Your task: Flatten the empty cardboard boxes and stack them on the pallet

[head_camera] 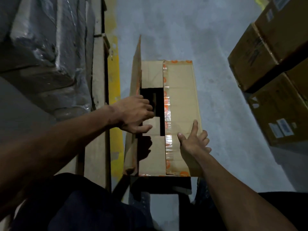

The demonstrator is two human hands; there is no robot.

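One cardboard box stands on the grey floor under both hands, its top part open.
- Left hand: fingers hooked into the dark gap, curled round the inner flap's edge; raised outer flap just beyond it.
- Right hand: spread, fingers straight, resting on the taped flap.
- Advice: steady the taped flap with the right hand, draw the inner flap up along its crease rather than tearing; open all flaps before collapsing the walls.
- Also: stacked cartons well off to the right.
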